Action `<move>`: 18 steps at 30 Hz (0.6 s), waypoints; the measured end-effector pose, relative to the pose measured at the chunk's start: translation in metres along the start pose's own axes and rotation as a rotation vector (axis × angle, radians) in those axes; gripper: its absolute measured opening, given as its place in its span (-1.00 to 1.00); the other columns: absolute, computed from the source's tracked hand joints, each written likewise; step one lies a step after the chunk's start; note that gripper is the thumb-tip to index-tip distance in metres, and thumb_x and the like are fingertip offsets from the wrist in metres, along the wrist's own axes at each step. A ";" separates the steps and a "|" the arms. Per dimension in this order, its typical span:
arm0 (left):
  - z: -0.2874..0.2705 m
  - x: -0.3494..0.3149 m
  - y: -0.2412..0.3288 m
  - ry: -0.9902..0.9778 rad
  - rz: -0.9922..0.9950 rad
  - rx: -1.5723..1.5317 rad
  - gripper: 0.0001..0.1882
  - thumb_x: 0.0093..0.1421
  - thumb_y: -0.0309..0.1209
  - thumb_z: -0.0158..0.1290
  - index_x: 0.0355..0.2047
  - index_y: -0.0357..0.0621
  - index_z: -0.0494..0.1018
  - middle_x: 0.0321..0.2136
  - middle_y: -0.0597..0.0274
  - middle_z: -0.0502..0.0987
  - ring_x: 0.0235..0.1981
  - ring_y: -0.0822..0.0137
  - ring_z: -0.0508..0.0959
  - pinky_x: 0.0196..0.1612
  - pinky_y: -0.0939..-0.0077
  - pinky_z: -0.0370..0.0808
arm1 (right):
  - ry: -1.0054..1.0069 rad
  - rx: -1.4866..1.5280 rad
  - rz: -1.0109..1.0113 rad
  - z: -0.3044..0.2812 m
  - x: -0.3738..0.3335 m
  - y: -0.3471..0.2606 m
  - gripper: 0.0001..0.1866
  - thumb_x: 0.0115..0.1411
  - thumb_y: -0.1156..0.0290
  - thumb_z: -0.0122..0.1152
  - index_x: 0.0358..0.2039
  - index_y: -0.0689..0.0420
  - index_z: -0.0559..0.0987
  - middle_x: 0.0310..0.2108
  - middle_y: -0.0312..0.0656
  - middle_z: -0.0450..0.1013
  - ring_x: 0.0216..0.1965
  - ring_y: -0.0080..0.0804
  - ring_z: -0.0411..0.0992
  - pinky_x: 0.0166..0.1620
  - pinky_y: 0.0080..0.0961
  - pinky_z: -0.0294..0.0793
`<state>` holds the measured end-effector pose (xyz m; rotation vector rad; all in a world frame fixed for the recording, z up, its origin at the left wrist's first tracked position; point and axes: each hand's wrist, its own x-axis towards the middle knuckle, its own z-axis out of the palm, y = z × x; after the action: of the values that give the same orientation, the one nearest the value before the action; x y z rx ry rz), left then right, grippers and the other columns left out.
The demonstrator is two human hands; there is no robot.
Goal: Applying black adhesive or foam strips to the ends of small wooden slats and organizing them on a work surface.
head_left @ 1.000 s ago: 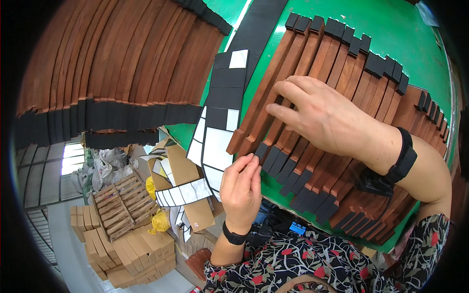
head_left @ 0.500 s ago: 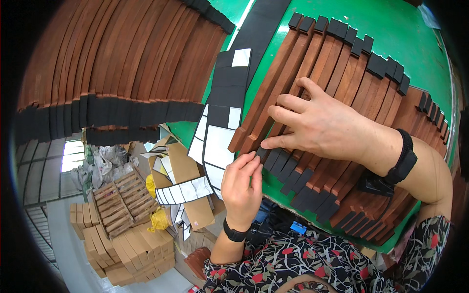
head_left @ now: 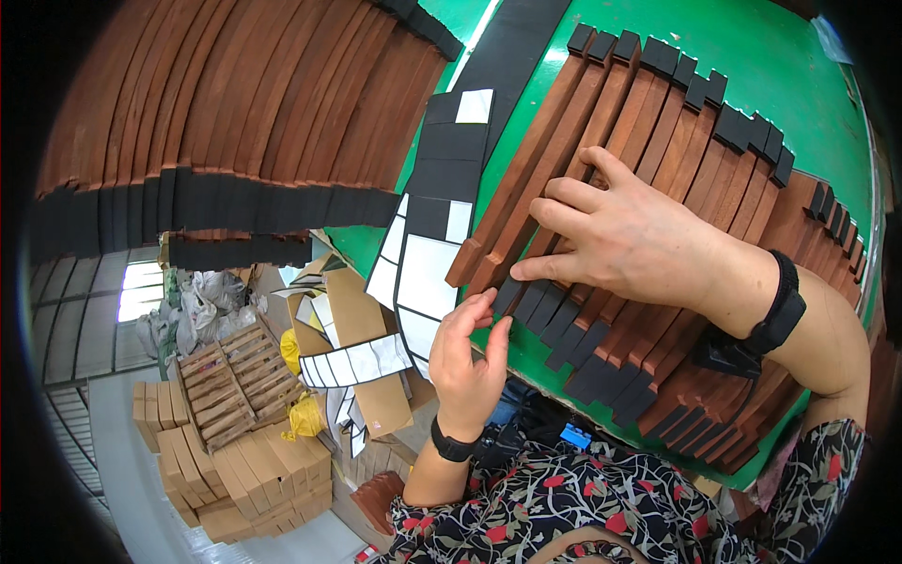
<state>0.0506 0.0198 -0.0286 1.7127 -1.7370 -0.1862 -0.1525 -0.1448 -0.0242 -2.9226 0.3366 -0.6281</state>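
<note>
Reddish-brown wooden bars (head_left: 696,177) lie side by side on a green tabletop (head_left: 620,42), most with black pads on their ends. My right hand (head_left: 628,240) rests over them, fingers spread and bent, with the thumb against the near end of a bar beside a black pad (head_left: 507,298). My left hand (head_left: 465,355) is just off the near ends, thumb and fingers apart, nothing seen between them. Its fingertips are close to that same pad. The two leftmost bars show bare wood at their near ends. Black sheets with white rectangles (head_left: 427,274) lie left of the bars.
A large stack of black-ended wooden bars (head_left: 235,103) fills the upper left. Below it are an open cardboard box (head_left: 362,315), a wooden pallet (head_left: 225,381), stacked cartons (head_left: 268,475) and plastic bags (head_left: 209,301). More bars (head_left: 794,221) lie at the right.
My left thumb has parted from the fingers, and the hand has opened slightly beside the bar ends. The right hand stays over the bars. The whole view has shifted a little.
</note>
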 end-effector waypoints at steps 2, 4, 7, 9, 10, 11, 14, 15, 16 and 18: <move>0.000 -0.001 -0.002 0.010 0.000 0.005 -0.61 0.11 -0.70 0.23 -0.04 -0.31 0.44 -0.12 -0.05 0.61 -0.25 0.28 0.65 -0.16 0.50 0.60 | -0.001 -0.005 -0.001 0.000 0.001 0.000 -0.56 0.16 0.32 0.20 0.06 -0.37 0.60 -0.13 -0.24 0.37 0.02 -0.31 0.37 0.21 0.07 0.26; 0.003 -0.001 -0.004 0.017 0.002 0.002 -0.62 0.11 -0.70 0.24 -0.06 -0.30 0.46 -0.13 -0.04 0.61 -0.26 0.29 0.65 -0.17 0.50 0.60 | -0.007 -0.005 0.004 0.002 0.000 0.001 -0.57 0.17 0.31 0.20 0.06 -0.38 0.60 -0.13 -0.24 0.37 0.02 -0.31 0.37 0.21 0.07 0.26; 0.005 -0.001 -0.004 0.037 0.013 0.004 -0.65 0.10 -0.71 0.24 -0.10 -0.27 0.48 -0.14 -0.02 0.60 -0.28 0.30 0.66 -0.18 0.50 0.59 | -0.009 -0.005 0.005 0.002 -0.001 0.001 -0.57 0.17 0.31 0.20 0.06 -0.38 0.61 -0.13 -0.24 0.37 0.02 -0.32 0.37 0.21 0.08 0.26; 0.006 -0.001 -0.004 0.044 0.033 0.013 -0.66 0.09 -0.71 0.23 -0.11 -0.28 0.48 -0.13 -0.04 0.60 -0.29 0.30 0.66 -0.18 0.50 0.58 | -0.011 -0.006 0.011 0.001 -0.002 0.001 -0.57 0.17 0.31 0.20 0.06 -0.38 0.61 -0.12 -0.24 0.37 0.02 -0.32 0.37 0.21 0.08 0.25; 0.006 -0.002 -0.005 0.041 0.035 0.012 -0.66 0.09 -0.71 0.23 -0.11 -0.28 0.48 -0.13 -0.04 0.60 -0.29 0.30 0.66 -0.18 0.50 0.58 | 0.006 -0.021 0.000 0.001 -0.002 0.001 -0.59 0.20 0.30 0.19 0.06 -0.36 0.62 -0.18 -0.30 0.37 -0.01 -0.37 0.36 0.18 0.03 0.30; 0.007 -0.002 -0.006 0.044 0.040 0.022 -0.67 0.10 -0.71 0.23 -0.12 -0.28 0.48 -0.12 -0.04 0.60 -0.29 0.29 0.65 -0.18 0.50 0.58 | 0.023 -0.036 -0.010 0.001 -0.002 0.002 -0.61 0.23 0.28 0.18 0.07 -0.35 0.63 -0.23 -0.35 0.37 -0.03 -0.42 0.35 0.15 -0.02 0.35; 0.006 -0.004 -0.006 0.065 0.047 0.031 -0.67 0.10 -0.71 0.21 -0.11 -0.29 0.49 -0.13 -0.04 0.59 -0.29 0.29 0.64 -0.19 0.49 0.57 | 0.030 -0.042 -0.017 0.000 0.000 0.001 -0.61 0.23 0.29 0.17 0.07 -0.35 0.63 -0.23 -0.36 0.37 -0.04 -0.42 0.35 0.14 -0.02 0.36; 0.007 -0.004 -0.006 0.079 0.048 0.023 -0.67 0.10 -0.71 0.20 -0.11 -0.29 0.49 -0.14 -0.04 0.58 -0.29 0.29 0.63 -0.20 0.49 0.57 | 0.030 -0.042 -0.016 0.000 0.000 0.001 -0.61 0.23 0.29 0.17 0.07 -0.35 0.63 -0.23 -0.36 0.37 -0.04 -0.42 0.35 0.14 -0.02 0.36; 0.007 -0.004 -0.005 0.079 0.049 0.025 -0.67 0.10 -0.71 0.20 -0.11 -0.29 0.49 -0.14 -0.04 0.58 -0.29 0.29 0.63 -0.20 0.49 0.57 | 0.034 -0.044 -0.017 0.001 0.000 0.000 -0.60 0.23 0.29 0.17 0.08 -0.35 0.62 -0.23 -0.36 0.37 -0.04 -0.42 0.35 0.14 -0.01 0.36; 0.009 -0.003 -0.002 0.060 0.034 0.090 -0.64 0.10 -0.71 0.18 -0.07 -0.30 0.49 -0.17 -0.01 0.56 -0.31 0.28 0.61 -0.23 0.48 0.56 | 0.034 -0.048 -0.010 0.002 -0.002 0.001 -0.60 0.23 0.29 0.17 0.08 -0.35 0.62 -0.23 -0.36 0.37 -0.03 -0.41 0.35 0.14 -0.01 0.36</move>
<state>0.0472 0.0193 -0.0376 1.7333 -1.7530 -0.0411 -0.1537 -0.1448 -0.0266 -2.9642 0.3451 -0.6813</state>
